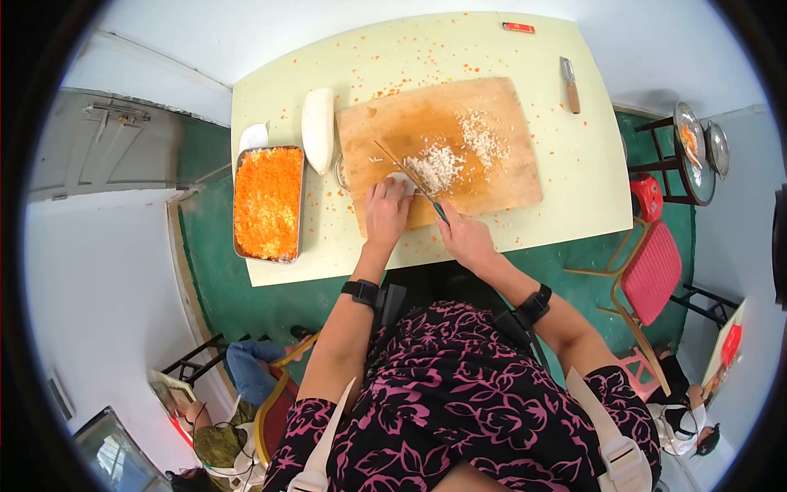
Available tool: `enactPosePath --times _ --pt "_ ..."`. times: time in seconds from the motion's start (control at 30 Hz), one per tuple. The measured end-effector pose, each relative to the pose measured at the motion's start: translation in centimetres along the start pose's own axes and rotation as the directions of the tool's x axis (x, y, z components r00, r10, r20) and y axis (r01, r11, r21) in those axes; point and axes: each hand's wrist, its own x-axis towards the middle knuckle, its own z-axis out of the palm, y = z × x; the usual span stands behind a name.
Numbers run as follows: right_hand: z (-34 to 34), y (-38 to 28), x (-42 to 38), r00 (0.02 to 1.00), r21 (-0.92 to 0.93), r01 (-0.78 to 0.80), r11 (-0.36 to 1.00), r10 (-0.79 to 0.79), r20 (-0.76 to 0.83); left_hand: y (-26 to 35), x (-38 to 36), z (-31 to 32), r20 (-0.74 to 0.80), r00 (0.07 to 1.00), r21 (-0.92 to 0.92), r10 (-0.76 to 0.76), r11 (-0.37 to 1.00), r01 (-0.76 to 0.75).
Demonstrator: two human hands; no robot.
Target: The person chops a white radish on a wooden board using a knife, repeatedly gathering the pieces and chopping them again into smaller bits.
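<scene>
On the wooden cutting board [369, 123], my left hand [387, 211] presses its curled fingers on a white piece [403, 182] near the board's front left part. My right hand [466, 239] is closed round the dark handle of a knife [400, 166], whose blade points up and left, beside the white piece. Just right of the blade lies a pile of chopped white bits [437, 168]. A second, looser scatter of white bits [482, 139] lies farther right. Left of the board rests a large peeled white radish [318, 129].
A metal tray [301, 205] of chopped orange bits stands at the table's left. A wooden-handled tool [570, 86] and a red item [518, 28] lie at the right. Pink chair [652, 272] and stool with dishes [690, 152] stand right. Two people sit behind, lower left and lower right.
</scene>
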Motion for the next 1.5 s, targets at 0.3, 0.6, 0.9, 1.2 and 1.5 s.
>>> enactPosePath --times 0.3,0.6,0.9,1.2,1.5 --pt "-2.4 -1.4 -0.5 0.995 -0.173 0.053 0.984 -0.037 0.096 0.0 0.0 0.9 0.038 0.999 0.094 0.027 0.995 -0.030" --pt "-2.4 -1.4 -0.8 0.992 -0.203 0.065 0.977 -0.042 0.116 -0.2 0.2 0.7 0.135 0.991 0.143 0.023 0.989 -0.042" --pt "-0.3 -1.3 2.9 0.993 -0.014 -0.014 1.000 0.015 0.121 -0.1 0.5 0.9 0.014 0.994 0.103 0.107 0.989 -0.108" --pt "-1.3 -0.9 0.4 0.977 -0.153 0.045 0.987 -0.012 0.212 -0.2 0.0 1.3 0.069 0.997 0.155 0.032 0.987 -0.042" --pt "-0.1 -1.7 3.3 0.995 0.007 0.021 1.000 -0.022 0.098 -0.4 0.3 1.2 -0.023 0.996 0.032 0.082 0.996 -0.081"
